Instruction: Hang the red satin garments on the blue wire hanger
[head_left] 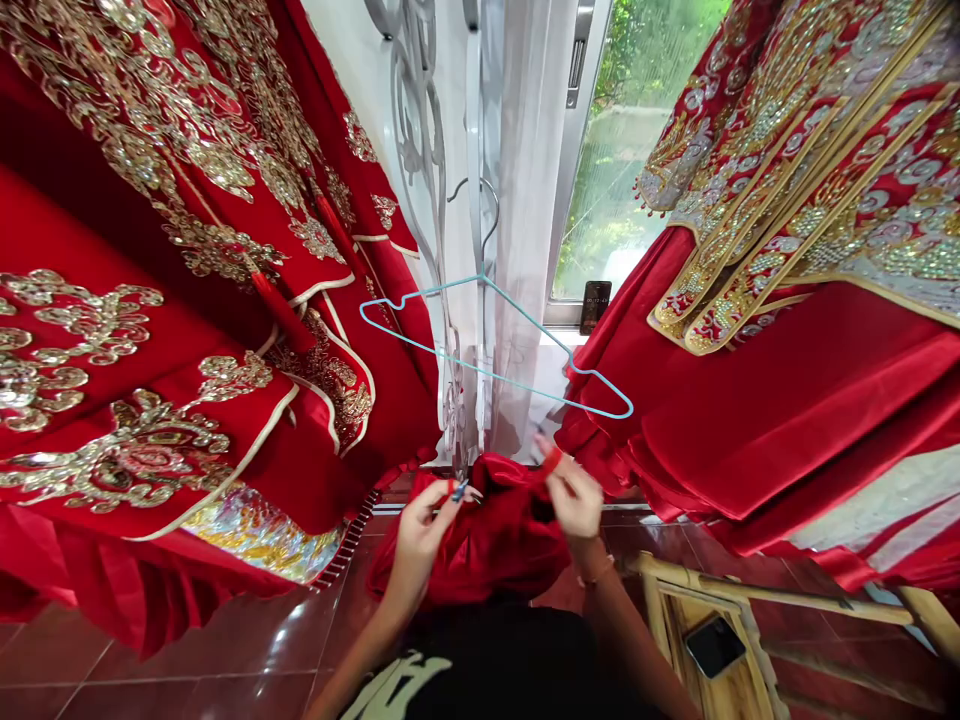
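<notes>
A bunched red satin cloth (469, 540) lies in front of my body, low in the head view. My left hand (427, 540) pinches a small blue object (459, 490) at the cloth's upper edge; what it is, I cannot tell. My right hand (574, 495) is blurred, its fingers gathered on a narrow red strip (553, 461) near the cloth. Above both hands hangs a light blue wire hanger (487, 350), apart from them, with nothing on it.
Red gold-embroidered garments (150, 300) (802, 300) hang to both sides. Behind the hanger are a sheer curtain (529, 200) and a window with a phone (595, 305) on its sill. A wooden stool (712, 640) holding a phone stands low right on red-brown tiles (210, 650).
</notes>
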